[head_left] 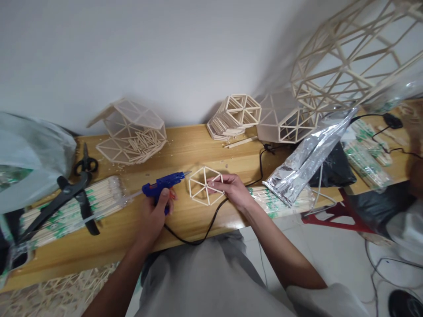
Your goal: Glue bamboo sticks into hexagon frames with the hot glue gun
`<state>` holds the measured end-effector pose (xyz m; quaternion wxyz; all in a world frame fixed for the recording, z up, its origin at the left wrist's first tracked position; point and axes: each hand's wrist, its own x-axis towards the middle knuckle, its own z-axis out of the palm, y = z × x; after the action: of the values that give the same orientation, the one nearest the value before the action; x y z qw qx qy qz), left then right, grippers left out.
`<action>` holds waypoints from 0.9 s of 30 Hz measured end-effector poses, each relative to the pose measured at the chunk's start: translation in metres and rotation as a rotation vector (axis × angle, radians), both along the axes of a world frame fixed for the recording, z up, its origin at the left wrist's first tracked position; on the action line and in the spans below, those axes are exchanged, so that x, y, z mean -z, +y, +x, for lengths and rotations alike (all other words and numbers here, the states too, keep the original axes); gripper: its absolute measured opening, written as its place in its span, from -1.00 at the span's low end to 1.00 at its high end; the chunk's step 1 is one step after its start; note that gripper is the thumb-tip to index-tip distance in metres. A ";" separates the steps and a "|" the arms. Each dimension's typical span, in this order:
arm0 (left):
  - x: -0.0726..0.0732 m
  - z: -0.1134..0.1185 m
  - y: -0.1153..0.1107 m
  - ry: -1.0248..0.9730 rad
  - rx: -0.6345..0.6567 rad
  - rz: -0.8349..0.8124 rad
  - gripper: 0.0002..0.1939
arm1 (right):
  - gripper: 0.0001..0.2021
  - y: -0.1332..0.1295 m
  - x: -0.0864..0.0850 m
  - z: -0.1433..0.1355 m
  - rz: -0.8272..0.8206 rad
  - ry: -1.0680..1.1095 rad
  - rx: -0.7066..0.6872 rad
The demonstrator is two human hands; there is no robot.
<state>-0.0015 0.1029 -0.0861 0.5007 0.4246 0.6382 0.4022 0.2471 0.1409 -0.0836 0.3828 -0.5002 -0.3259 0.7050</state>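
My left hand (pixel 155 216) is wrapped round the handle of a blue glue gun (pixel 165 181), its nozzle pointing right at the left edge of a wooden stick frame. That frame (pixel 205 186) is an octagon-like wheel of thin sticks with spokes meeting at the centre. Fingers and thumb of my right hand (pixel 233 191) pinch its right side, above the wooden table (pixel 185 149). A clear glue stick (pixel 134 193) sticks out of the gun's back. The black cable (pixel 211 224) hangs below the frame.
Behind stand a box of short sticks (pixel 132 132), stacked stick frames (pixel 234 115) and a large lattice (pixel 357 57). Black scissors (pixel 86 163), a black cutter (pixel 71 193) and packed sticks (pixel 102 200) lie left. Silver foil (pixel 310 154) lies right; a person's arm (pixel 417 176) shows at the far right.
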 end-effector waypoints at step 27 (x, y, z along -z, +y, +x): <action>-0.027 0.014 0.000 -0.062 -0.294 -0.075 -0.56 | -0.59 -0.019 -0.028 -0.010 0.007 0.256 -0.049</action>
<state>0.0125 0.1034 -0.0590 0.4714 0.2951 0.6923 0.4598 0.2371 0.1219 -0.0559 0.4056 -0.3967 -0.2891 0.7711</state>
